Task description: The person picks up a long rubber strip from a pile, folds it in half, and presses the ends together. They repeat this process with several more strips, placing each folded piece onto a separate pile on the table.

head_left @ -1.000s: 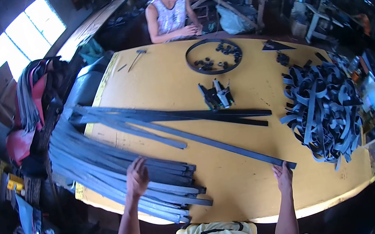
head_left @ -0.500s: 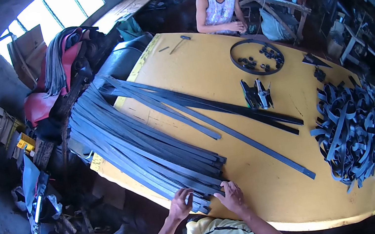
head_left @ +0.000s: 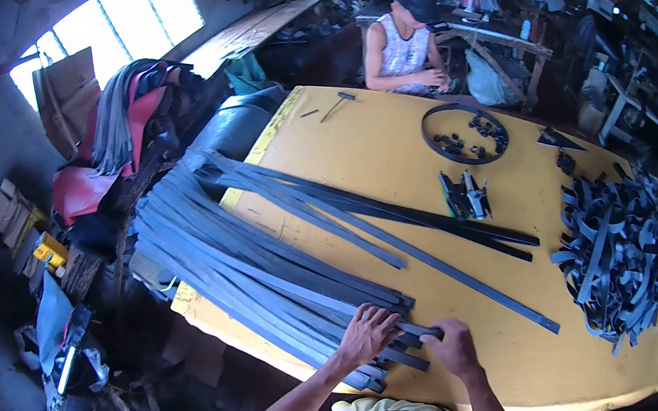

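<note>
A thick bundle of long, flat dark strips (head_left: 258, 275), which look like rubber or leather, lies slantwise over the yellow table (head_left: 502, 386). My left hand (head_left: 367, 335) rests on top of the bundle near its close end, fingers laid out over the strips. Just to its right, my right hand (head_left: 454, 348) is closed round the end of one strip (head_left: 414, 329), thumb on top. That strip's end is lifted slightly off the others. Several strip ends stick out unevenly below my hands.
Loose strips (head_left: 486, 297) cross the table's middle. A tangled heap of short strips (head_left: 614, 252) lies at right. Clamp-like tools (head_left: 466, 196) and a hoop (head_left: 431, 143) around small black pieces are farther back. Beyond the far edge sits a person (head_left: 405, 51).
My right hand has closed on a strip end and moved right. My left hand has moved right and up onto the bundle. The camera view has tilted upward.
</note>
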The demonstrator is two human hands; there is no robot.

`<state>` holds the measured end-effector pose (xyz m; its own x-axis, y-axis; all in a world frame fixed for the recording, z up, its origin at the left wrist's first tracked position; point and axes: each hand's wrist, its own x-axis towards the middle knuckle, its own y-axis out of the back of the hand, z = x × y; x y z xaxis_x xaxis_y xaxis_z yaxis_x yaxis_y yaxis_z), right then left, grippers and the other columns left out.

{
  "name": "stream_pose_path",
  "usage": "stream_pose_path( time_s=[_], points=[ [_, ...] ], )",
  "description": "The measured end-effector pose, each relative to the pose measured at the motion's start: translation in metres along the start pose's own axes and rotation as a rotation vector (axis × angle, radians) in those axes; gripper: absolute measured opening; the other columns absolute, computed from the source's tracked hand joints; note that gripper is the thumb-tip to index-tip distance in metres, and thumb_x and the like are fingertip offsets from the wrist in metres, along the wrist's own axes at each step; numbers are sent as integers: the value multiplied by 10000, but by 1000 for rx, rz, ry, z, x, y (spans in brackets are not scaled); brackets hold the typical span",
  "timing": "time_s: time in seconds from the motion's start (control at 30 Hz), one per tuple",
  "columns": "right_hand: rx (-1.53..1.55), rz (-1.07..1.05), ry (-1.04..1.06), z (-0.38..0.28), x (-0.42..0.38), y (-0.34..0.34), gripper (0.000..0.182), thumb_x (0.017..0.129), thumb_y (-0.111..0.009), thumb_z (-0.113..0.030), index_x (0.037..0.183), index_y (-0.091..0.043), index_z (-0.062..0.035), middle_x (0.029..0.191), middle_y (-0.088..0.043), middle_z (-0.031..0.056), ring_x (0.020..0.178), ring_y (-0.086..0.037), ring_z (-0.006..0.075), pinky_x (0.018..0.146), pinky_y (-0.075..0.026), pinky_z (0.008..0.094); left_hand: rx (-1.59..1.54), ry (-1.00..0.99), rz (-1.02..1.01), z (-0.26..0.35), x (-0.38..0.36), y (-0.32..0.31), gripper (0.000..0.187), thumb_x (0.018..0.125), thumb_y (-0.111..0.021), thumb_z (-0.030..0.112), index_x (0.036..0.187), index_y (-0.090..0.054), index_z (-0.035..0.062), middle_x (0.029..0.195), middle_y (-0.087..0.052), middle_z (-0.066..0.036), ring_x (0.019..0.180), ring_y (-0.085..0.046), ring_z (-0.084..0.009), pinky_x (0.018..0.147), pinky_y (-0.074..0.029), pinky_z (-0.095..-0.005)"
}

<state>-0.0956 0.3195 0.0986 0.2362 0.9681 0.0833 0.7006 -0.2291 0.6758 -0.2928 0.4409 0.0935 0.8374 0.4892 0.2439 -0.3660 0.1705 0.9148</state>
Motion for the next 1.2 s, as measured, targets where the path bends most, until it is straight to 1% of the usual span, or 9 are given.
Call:
stream_pose_path(
  time_s=[0.2, 0.33, 0.4, 0.43, 0.57, 0.83, 0.9, 1.13, 1.2],
  points=[
    [900, 176, 112, -21, 0, 71, 1165, 563, -916, -322, 1463, -215, -85, 1278, -519, 106, 1206, -476, 219, 999, -390, 374, -449, -256, 281, 88, 75, 107, 143, 826, -694, 185, 860, -624, 64, 766, -631, -47, 614, -618, -262, 534, -490, -331],
    [1125, -108, 301, -98, 31, 27, 704, 876, -623, -361, 1407, -289, -41, 1345, -459, 216, 1273, -443, 294, 1066, -350, 426, -620, -392, 268, 148, 117, 163, 162, 842, -710, 137, 956, -652, 37, 842, -668, -80, 564, -619, -193, 494, -478, -294],
    [667, 15, 449, -91, 33, -7, 438, 925, -577, -285, 1263, -442, -40, 1175, -545, 170, 1125, -516, 246, 978, -403, 404, -560, -424, 298, 157, 129, 205, 153, 867, -668, 125, 1012, -655, 77, 824, -655, -61, 600, -644, -220, 502, -505, -316],
    [371, 135, 322, -86, 23, -27, 276, 927, -595, -215, 1138, -547, -42, 1032, -608, 122, 985, -577, 211, 896, -452, 390, -454, -431, 404, 143, 135, 216, 146, 875, -652, 90, 1021, -660, 78, 838, -664, -67, 600, -650, -193, 497, -508, -291],
    [959, -201, 227, -99, 8, 41, 256, 919, -624, -237, 1058, -553, -34, 749, -606, 32, 679, -600, 104, 646, -482, 270, -651, -189, 1023, 101, 154, 310, 84, 941, -585, 133, 950, -536, 65, 785, -677, -101, 554, -629, -126, 462, -469, -203],
    [255, 28, 68, 19, -78, 155, 366, 770, -794, -349, 626, -605, -70, 485, -454, -3, 455, -400, 80, 432, -307, 278, -491, 57, 1523, -174, 60, 405, 183, 941, -615, 162, 1016, -628, -5, 881, -697, -83, 723, -588, -51, 626, -426, -175],
    [269, -38, -276, 39, -117, 181, 408, 706, -837, -369, 583, -588, -70, 471, -449, -24, 448, -397, 72, 428, -293, 287, -500, 81, 1606, -232, 20, 405, 181, 933, -631, 177, 980, -635, 2, 864, -694, -77, 709, -589, -52, 623, -433, -192],
    [61, -297, -654, 22, -157, 244, 485, 640, -834, -498, 617, -655, -48, 492, -569, 22, 460, -534, 90, 463, -381, 262, -102, 583, 1378, -412, -44, 356, 390, 888, -674, 368, 847, -626, -17, 716, -641, -67, 599, -521, -125, 552, -425, -298],
    [27, -226, -645, 28, -146, 232, 517, 619, -829, -531, 663, -673, -41, 521, -585, 42, 493, -563, 127, 500, -415, 283, 489, 1025, 995, -444, -56, 328, 628, 904, -491, 605, 962, -636, -4, 877, -679, -173, 791, -655, -354, 691, -501, -422]
  ],
)
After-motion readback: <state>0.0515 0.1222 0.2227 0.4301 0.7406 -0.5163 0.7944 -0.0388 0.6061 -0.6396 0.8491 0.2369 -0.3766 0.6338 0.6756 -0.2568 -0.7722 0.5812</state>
